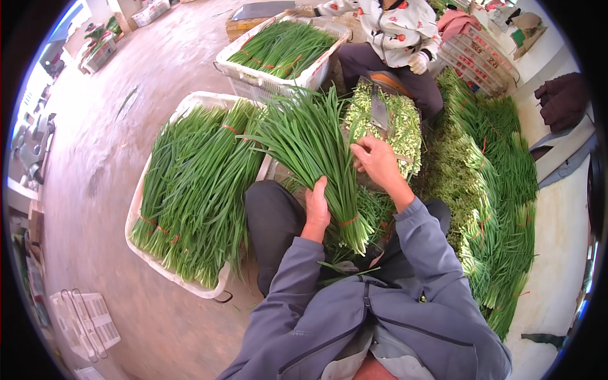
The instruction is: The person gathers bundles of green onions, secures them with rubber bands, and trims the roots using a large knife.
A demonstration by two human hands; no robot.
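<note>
A bundle of green chives point(320, 161) is held upright over the lap, between the knees of the seated person. The left hand point(316, 209) is closed round the lower stalks, just above the orange band point(348, 221) that ties them; the fingers are wrapped behind the bundle and mostly hidden, with the thumb lying up along the near side. The right hand point(377, 161) rests against the right flank of the bundle, higher up, with its fingers curled toward the leaves; whether a few stalks are pinched in them cannot be told.

The long axis of the bundle runs from the cut ends at the lap, up and slightly leftward, to the fanned leaf tips near the far crate. The bundle lies immediately left of the right hand and immediately right of the left hand, so both are in contact; the left hand is nearer the band and the cut ends.

A white crate point(190, 288) filled with tied chive bundles stands on the floor to the left. A second filled crate point(316, 73) stands beyond it. A blade point(379, 111) lies over pale trimmings ahead, and further chives are heaped on the floor point(101, 164) to the right. Another person point(396, 31) is seated opposite.
</note>
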